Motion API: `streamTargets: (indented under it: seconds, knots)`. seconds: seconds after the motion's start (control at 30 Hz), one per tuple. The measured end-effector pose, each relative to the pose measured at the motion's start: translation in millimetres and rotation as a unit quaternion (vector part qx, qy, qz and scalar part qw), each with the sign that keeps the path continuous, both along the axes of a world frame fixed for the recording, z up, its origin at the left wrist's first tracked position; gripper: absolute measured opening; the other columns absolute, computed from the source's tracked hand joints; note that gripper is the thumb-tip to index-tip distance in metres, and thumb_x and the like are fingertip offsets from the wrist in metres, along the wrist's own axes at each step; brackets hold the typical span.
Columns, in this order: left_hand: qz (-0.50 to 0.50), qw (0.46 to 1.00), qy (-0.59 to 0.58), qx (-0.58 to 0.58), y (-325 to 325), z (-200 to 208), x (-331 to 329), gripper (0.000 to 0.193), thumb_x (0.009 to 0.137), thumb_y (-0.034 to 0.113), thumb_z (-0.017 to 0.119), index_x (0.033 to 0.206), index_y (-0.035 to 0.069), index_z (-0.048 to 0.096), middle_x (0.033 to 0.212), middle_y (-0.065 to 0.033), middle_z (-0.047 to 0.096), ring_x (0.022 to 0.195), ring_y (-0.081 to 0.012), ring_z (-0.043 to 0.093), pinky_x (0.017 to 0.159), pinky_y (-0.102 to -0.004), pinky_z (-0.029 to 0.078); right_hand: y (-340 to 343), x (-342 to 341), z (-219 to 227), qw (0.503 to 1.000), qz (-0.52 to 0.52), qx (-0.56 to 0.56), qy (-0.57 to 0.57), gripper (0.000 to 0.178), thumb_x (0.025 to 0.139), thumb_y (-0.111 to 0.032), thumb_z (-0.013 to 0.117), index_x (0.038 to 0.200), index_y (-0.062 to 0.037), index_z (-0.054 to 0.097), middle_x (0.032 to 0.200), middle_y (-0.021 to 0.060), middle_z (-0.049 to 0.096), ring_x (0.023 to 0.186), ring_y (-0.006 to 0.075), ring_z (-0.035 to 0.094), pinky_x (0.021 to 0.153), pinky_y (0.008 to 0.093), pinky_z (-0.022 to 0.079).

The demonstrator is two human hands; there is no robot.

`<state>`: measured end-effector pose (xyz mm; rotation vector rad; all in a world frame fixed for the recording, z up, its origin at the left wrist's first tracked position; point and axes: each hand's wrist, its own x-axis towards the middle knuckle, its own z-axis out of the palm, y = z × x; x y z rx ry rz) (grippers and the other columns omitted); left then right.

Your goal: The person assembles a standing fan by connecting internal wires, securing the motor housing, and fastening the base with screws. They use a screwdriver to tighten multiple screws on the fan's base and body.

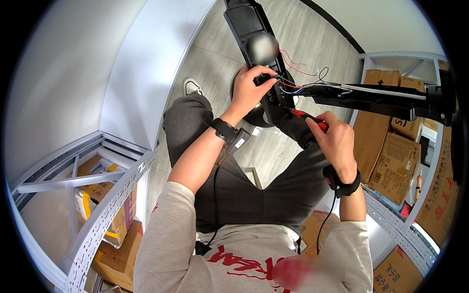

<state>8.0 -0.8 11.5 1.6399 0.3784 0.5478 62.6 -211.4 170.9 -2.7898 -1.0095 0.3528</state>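
A long black plastic housing (248, 24) stands tilted in front of me, with a blurred pale round part (263, 49) on it. My left hand (251, 88) rests at its near half, thumb and index finger pinched beside thin wires (293, 88); what lies between the fingertips is too small to make out. In my right hand (337, 141) is a red-and-black screwdriver (320, 124), its front end pointing left at the lower part of the housing. Red, blue, white and dark wires run from the housing to a second black elongated part (371, 100) at the right.
Metal shelving with cardboard boxes (394, 161) stands at the right. Another perforated metal rack (107, 180) with cartons is at the left, beside a white panel (146, 63). Cables (216, 195) hang from both my wrist straps. My legs straddle the grey floor (207, 56).
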Motion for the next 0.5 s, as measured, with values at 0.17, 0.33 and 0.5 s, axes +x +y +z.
streamTargets:
  seconds: [0.17,0.33,0.5]
  knots:
    - [0.003,1.000,0.001,0.018,0,-2,1,0.019,0.081,0.010,0.080,0.098,0.011,0.073,0.101,-0.0069,0.068,0.100,-0.0201,0.063,0.089,-0.0323,0.049,1,1,-2,1.000,0.015,0.018,-0.003,0.026,0.087,-0.028,0.075,0.087,-0.0044,0.063,0.065,0.0120,0.065,0.058,0.0332,0.065,0.054,0.0401,0.050]
    - [0.007,1.000,-0.001,0.014,-1,-1,0,0.020,0.081,0.010,0.080,0.099,0.010,0.073,0.102,-0.0067,0.068,0.099,-0.0203,0.064,0.088,-0.0316,0.049,0,11,0,0.980,0.174,0.028,-0.090,0.027,0.085,-0.028,0.075,0.082,-0.0066,0.060,0.064,0.0094,0.062,0.055,0.0312,0.061,0.052,0.0391,0.048]
    - [0.001,1.000,-0.006,0.012,-1,-3,0,0.020,0.081,0.010,0.080,0.099,0.011,0.073,0.103,-0.0069,0.066,0.097,-0.0204,0.064,0.086,-0.0316,0.049,1,3,-1,0.996,0.087,0.001,-0.027,0.027,0.085,-0.029,0.076,0.082,-0.0054,0.064,0.065,0.0125,0.064,0.058,0.0326,0.064,0.054,0.0396,0.050]
